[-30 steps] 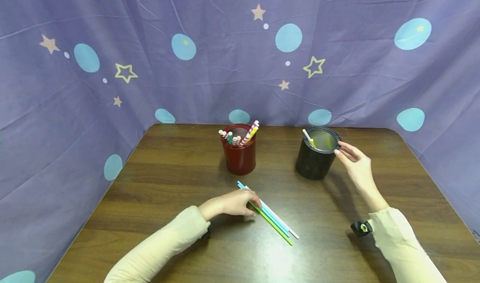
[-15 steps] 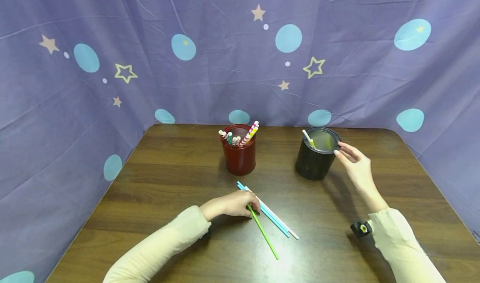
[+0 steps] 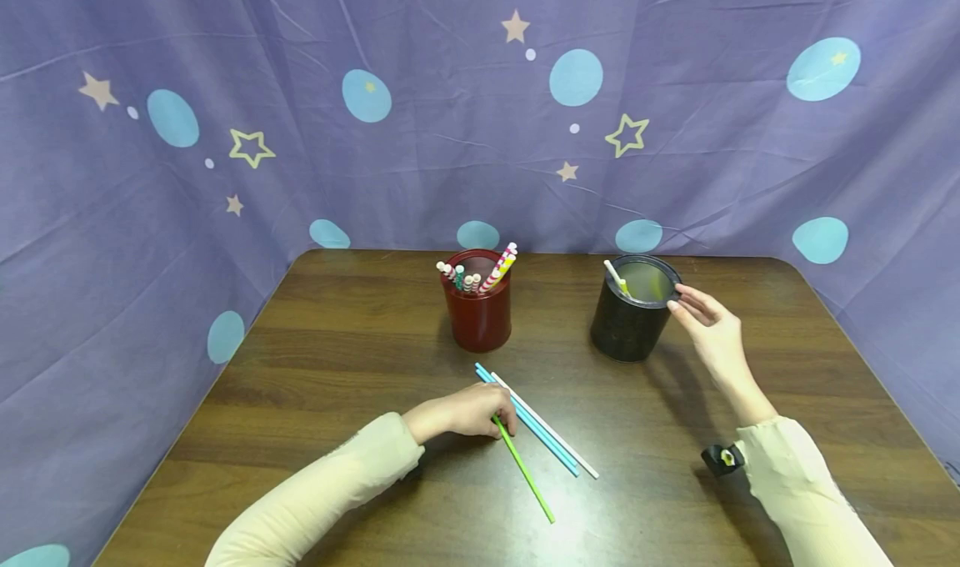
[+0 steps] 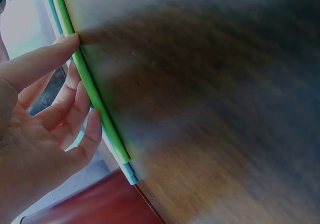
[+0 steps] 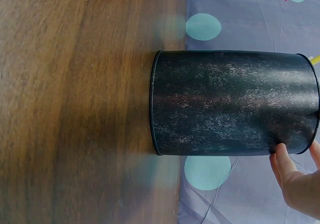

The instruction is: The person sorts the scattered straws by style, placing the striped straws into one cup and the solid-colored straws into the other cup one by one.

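Observation:
My left hand [image 3: 474, 408] pinches one end of a green straw [image 3: 527, 475] low over the wooden table. In the left wrist view the thumb lies on the green straw [image 4: 90, 79], with the fingers on its other side. Two blue straws [image 3: 546, 439] and a white straw [image 3: 558, 439] lie together just right of that hand; their middles are partly covered by it. At the right, my right hand [image 3: 720, 350] grips the rim of a black can [image 3: 628, 329] between thumb and fingers. A white and a yellow-green straw [image 3: 622, 284] lean inside the can.
A dark red can [image 3: 480, 321] stands left of the black one, holding several striped and patterned straws [image 3: 498, 271]. The brown table [image 3: 322, 350] ends at the back against a purple curtain [image 3: 465, 133] printed with stars and blue ovals.
The green straw has come away from the blue and white ones, its near end swinging left and toward me in my left hand. My right hand stays on the black can's rim.

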`<state>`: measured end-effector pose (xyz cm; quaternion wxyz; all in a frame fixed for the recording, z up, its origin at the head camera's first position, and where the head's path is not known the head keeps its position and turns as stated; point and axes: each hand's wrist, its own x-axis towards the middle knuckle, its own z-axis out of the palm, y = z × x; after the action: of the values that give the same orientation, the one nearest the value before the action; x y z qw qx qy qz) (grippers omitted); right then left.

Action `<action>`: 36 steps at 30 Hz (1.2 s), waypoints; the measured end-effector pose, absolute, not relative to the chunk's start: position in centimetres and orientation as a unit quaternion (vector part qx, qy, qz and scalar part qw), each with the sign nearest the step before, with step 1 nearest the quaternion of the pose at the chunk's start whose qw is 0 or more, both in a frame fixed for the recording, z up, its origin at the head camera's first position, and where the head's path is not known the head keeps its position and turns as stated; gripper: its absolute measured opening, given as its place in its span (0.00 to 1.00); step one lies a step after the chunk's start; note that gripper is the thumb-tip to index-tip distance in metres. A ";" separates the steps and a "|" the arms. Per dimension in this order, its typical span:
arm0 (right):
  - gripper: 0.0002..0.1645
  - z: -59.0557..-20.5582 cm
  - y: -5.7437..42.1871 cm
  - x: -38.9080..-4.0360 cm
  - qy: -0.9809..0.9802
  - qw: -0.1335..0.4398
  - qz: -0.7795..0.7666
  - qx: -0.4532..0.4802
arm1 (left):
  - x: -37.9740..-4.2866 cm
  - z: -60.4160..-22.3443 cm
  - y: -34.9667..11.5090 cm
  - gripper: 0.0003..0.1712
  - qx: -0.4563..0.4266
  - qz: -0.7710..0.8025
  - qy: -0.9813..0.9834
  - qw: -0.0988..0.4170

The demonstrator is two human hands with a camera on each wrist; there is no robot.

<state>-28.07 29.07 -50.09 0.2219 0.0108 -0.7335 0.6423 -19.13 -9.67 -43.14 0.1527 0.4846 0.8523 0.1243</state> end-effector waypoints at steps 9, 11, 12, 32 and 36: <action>0.24 -50.0 29.0 -28.0 -0.738 0.224 0.636 0.008 | -19.2 -43.2 -9.7 0.07 0.481 0.131 0.852 0.161; 0.24 -50.0 29.0 -28.0 -0.738 0.224 0.637 0.007 | -19.2 -43.2 -9.7 0.07 0.478 0.130 0.853 0.164; 0.24 -50.0 29.0 -28.0 -0.738 0.224 0.637 0.006 | -19.2 -43.2 -9.7 0.07 0.477 0.129 0.853 0.165; 0.23 -49.9 28.9 -28.0 -0.733 0.225 0.643 0.011 | -19.8 -42.9 -10.1 0.06 0.497 0.177 0.833 0.167; 0.23 -49.9 28.9 -27.9 -0.730 0.225 0.645 0.011 | -19.9 -42.5 -10.4 0.06 0.486 0.215 0.832 0.161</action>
<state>-27.90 28.89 -49.89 0.2252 0.0113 -0.7303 0.6448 -19.87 -10.38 -42.54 0.1607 0.4858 0.8318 0.2151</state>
